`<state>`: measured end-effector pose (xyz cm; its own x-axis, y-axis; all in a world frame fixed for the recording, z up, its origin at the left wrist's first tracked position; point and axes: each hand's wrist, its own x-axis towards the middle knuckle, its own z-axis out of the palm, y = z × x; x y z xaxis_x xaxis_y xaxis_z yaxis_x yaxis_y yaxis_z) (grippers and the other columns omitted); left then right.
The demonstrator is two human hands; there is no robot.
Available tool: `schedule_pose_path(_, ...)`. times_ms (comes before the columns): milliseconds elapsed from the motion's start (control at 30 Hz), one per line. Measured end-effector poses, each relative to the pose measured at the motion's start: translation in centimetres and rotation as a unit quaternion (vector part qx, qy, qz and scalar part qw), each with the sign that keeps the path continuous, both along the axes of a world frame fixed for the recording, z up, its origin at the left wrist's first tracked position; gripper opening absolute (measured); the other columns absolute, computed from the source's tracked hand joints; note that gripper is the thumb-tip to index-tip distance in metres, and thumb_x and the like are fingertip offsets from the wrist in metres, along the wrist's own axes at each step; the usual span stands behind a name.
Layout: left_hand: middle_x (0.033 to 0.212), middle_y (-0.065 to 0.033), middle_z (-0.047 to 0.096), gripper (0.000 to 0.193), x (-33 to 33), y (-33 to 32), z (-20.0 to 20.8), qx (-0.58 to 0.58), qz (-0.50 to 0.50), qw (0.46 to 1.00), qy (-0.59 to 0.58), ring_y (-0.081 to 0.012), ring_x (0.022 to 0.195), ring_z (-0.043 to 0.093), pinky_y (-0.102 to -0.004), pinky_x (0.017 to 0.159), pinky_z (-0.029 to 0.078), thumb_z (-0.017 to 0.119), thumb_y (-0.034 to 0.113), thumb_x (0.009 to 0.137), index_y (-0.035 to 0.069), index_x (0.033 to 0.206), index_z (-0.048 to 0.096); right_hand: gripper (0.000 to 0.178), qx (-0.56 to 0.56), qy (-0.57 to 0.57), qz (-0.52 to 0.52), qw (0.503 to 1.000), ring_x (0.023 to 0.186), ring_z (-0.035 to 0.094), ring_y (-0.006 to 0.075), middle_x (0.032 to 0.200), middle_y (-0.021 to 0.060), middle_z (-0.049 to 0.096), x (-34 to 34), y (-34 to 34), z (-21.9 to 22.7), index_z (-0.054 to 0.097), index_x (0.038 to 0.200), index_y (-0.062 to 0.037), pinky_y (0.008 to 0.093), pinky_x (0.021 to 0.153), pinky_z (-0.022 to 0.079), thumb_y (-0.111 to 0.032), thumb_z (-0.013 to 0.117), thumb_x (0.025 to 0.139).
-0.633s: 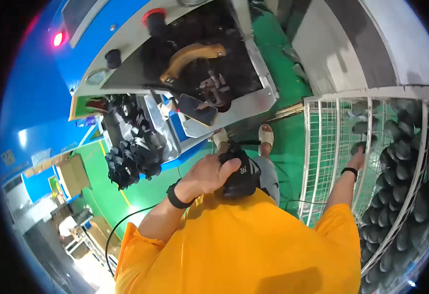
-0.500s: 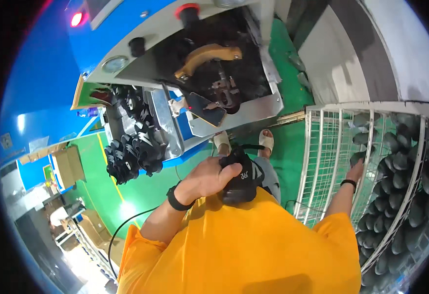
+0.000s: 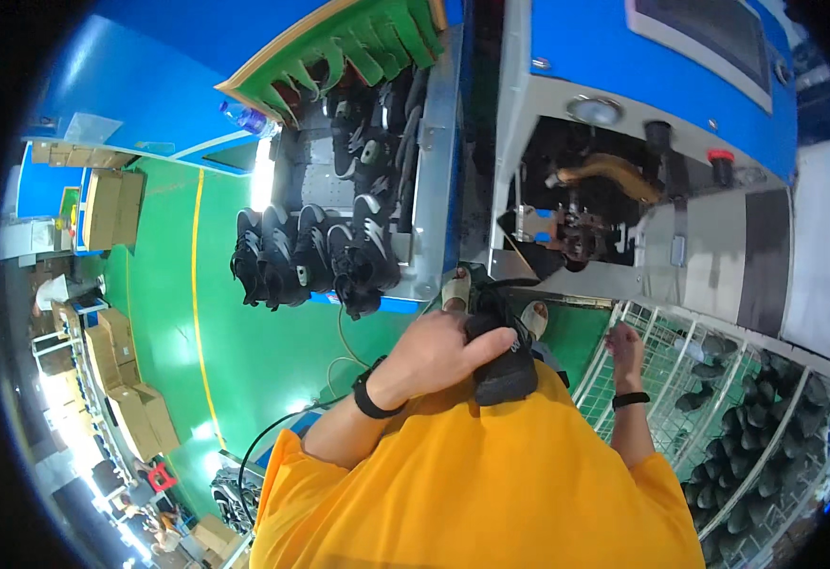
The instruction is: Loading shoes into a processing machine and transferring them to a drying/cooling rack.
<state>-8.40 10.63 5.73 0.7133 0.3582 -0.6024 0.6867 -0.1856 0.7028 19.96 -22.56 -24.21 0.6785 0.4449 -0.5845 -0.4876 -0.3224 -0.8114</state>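
My left hand is closed around a black shoe, held in front of my chest over my orange shirt. My right hand hangs empty with loose fingers just above the rim of a white wire cart holding several black shoes. Ahead stands a blue and grey shoe machine with a brass-coloured arm in its open bay. My sandalled feet show below the held shoe.
A metal rack at the left of the machine carries several black shoes. The floor is green with a yellow line. Cardboard boxes are stacked at the far left, and a black cable loops on the floor.
The view has swung, so the machine now sits upper right and the shoe rack at centre. My right hand has lifted off the wire cart toward the held shoe. My left hand keeps its grip.
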Motion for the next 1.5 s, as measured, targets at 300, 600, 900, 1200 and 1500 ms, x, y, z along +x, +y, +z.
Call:
schedule_pose_path(300, 0.081, -0.0175, 0.069, 0.053, -6.0, 3.4, -2.8, -0.025, 0.064, 0.995, -0.074, -0.0376, 0.079, 0.066, -0.0431, 0.071, 0.052, 0.055, 0.057, 0.09, 0.007, 0.091, 0.073, 0.037, -0.14, -0.191, 0.373, 0.897, 0.098, 0.066, 0.0161, 0.109, 0.0138, 0.07, -10.9, 15.8, 13.0, 0.058, 0.128, 0.0004, 0.0297, 0.084, 0.051, -0.017, 0.06, 0.096)
schedule_pose_path(600, 0.081, -0.0168, 0.07, 0.049, -7.7, 5.2, -4.4, -0.078, 0.079, 0.988, -0.111, -0.0355, 0.078, 0.066, -0.0409, 0.069, 0.051, 0.058, 0.053, 0.089, 0.006, 0.093, 0.072, 0.042, -0.159, -0.204, 0.378, 0.889, 0.105, 0.066, 0.0274, 0.114, 0.0239, 0.067, -11.9, 14.7, 11.2, 0.057, 0.127, 0.0046, 0.0353, 0.088, 0.05, -0.02, 0.062, 0.092)
schedule_pose_path(900, 0.087, -0.0173, 0.064, 0.042, -8.2, 3.5, -11.2, 0.093, 0.176, 0.971, -0.132, -0.0334, 0.076, 0.064, -0.039, 0.07, 0.05, 0.071, 0.039, 0.085, -0.002, 0.097, 0.068, 0.045, -0.181, -0.182, 0.402, 0.879, 0.102, 0.066, 0.0311, 0.107, 0.0206, 0.068, -11.3, 12.1, 10.5, 0.056, 0.127, 0.0029, 0.0368, 0.086, 0.05, -0.025, 0.061, 0.092)
schedule_pose_path(1200, 0.093, -0.0203, 0.056, 0.04, -2.7, 4.1, -25.1, 0.324, 0.147, 0.935, -0.01, -0.0396, 0.092, 0.062, -0.0472, 0.078, 0.054, 0.069, 0.041, 0.085, 0.002, 0.093, 0.066, 0.048, -0.196, -0.215, 0.409, 0.865, 0.093, 0.066, 0.0307, 0.101, 0.0175, 0.068, -9.4, 11.2, 12.0, 0.057, 0.129, -0.0001, 0.0368, 0.081, 0.051, -0.028, 0.064, 0.09)
schedule_pose_path(1500, 0.096, -0.0222, 0.067, 0.037, -1.6, 7.5, -23.5, 0.207, 0.18, 0.961, 0.028, -0.0376, 0.091, 0.066, -0.0457, 0.076, 0.054, 0.067, 0.04, 0.086, 0.004, 0.094, 0.071, 0.047, -0.23, -0.223, 0.433, 0.843, 0.1, 0.066, 0.0333, 0.11, 0.0211, 0.067, -9.9, 14.6, 14.6, 0.056, 0.131, -0.0025, 0.0399, 0.084, 0.051, -0.026, 0.064, 0.091)
